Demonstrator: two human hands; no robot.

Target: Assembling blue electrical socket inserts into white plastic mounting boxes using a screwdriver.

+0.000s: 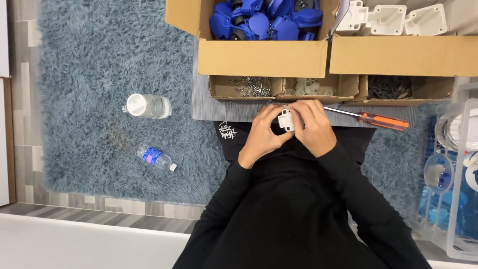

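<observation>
Both my hands meet over my lap around a small white plastic part [286, 121]. My left hand [264, 133] grips its left side with thumb and fingers. My right hand [312, 124] covers its right side, fingers curled over the top. Most of the part is hidden between the fingers. Just right of my right hand, an orange-handled screwdriver [383, 121] lies on the grey board [219, 107], its metal shaft pointing toward my hands. Beyond my hands sit small open boxes: one with screws [251, 86], one with pale round pieces [311, 87], one with dark pieces [389, 87].
Behind them stand a large cardboard box of blue plastic parts [266, 20] and another with white plastic parts [393, 20]. Two clear bottles [147, 106] [156, 158] lie on the blue shaggy rug at the left. A clear plastic bin [455, 174] is at the right.
</observation>
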